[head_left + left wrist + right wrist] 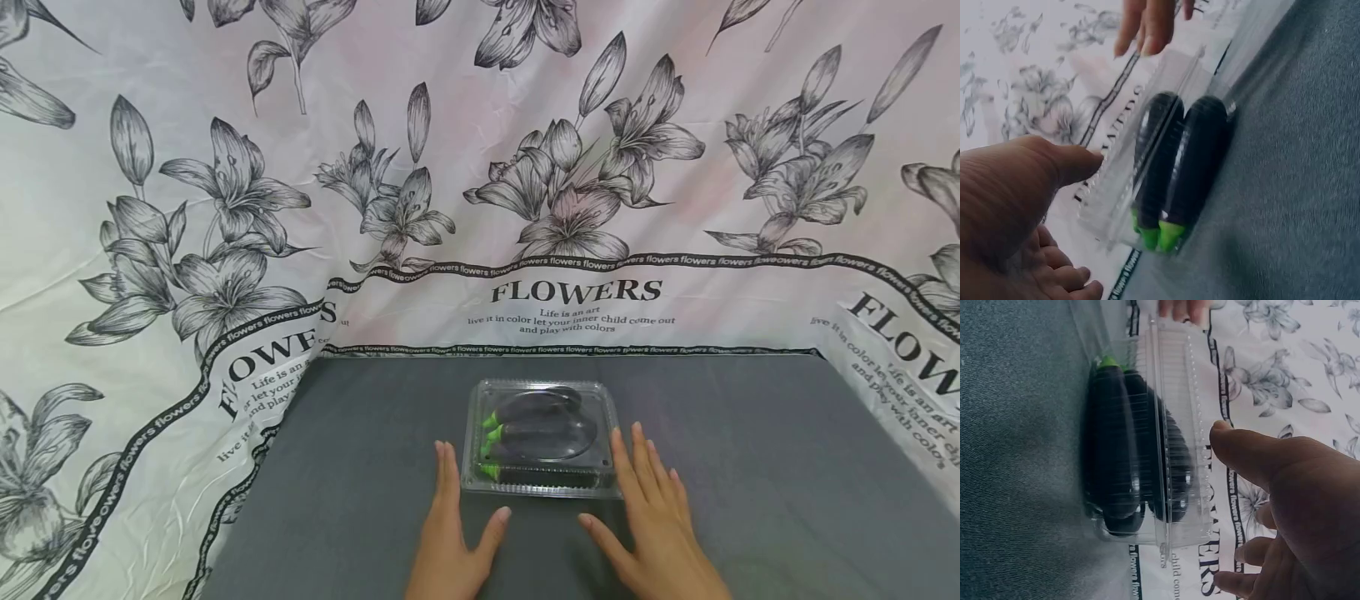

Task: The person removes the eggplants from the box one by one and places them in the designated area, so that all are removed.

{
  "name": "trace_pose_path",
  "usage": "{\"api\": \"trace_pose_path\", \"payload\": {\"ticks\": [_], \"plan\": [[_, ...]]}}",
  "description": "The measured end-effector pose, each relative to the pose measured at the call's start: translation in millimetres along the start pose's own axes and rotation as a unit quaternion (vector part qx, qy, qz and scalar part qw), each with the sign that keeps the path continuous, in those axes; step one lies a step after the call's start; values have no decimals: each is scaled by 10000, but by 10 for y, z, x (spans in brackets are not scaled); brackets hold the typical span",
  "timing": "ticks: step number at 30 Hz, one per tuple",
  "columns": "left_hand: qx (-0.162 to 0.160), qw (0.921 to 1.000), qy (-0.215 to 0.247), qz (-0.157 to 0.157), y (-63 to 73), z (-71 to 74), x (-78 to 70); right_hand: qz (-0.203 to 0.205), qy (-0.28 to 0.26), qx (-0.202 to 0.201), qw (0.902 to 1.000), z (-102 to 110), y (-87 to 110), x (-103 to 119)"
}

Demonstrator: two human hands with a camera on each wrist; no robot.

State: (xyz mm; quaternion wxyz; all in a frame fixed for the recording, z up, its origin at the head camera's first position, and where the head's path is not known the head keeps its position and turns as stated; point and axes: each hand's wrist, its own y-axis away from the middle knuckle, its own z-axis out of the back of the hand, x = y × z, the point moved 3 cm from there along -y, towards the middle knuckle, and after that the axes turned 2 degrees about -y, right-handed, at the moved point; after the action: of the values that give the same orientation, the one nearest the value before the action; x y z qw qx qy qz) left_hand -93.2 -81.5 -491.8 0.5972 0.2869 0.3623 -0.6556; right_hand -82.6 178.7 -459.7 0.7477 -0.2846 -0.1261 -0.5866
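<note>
Your left hand (452,542), fingers close together, and right hand (660,517), fingers slightly spread, are flanking the clear plastic clamshell (473,442) at its seven and four o'clock. Eggplants (551,437) are lying inside, green caps (493,433) pointing toward nine; gray tabletop (360,475) is supporting it, and lily-printed cloth (573,221) is hanging at twelve.

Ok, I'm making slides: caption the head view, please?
Left hand and right hand flank a clear box of eggplants on a grey table.
</note>
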Motion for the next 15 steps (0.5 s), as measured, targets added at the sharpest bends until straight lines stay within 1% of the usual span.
{"api": "trace_pose_path", "payload": {"ticks": [2, 5, 8, 12, 13, 15], "plan": [[64, 9994, 182, 288, -18, 14, 53, -42, -54, 41, 10000, -3, 11, -14], [116, 9974, 537, 458, -58, 31, 119, -111, -127, 84, 9998, -3, 22, -33], [228, 9922, 1121, 503, -96, 35, 169, -190, -188, 143, 9995, 4, 25, -51], [294, 9800, 1904, 495, -143, 28, 220, -230, -263, 216, 9992, 3, 28, -72], [262, 9777, 2024, 498, -154, 22, 232, -215, -268, 204, 9992, -1, 28, -78], [186, 9756, 2129, 506, -175, 4, 255, -220, -309, 214, 9990, -12, 33, -90]]}}
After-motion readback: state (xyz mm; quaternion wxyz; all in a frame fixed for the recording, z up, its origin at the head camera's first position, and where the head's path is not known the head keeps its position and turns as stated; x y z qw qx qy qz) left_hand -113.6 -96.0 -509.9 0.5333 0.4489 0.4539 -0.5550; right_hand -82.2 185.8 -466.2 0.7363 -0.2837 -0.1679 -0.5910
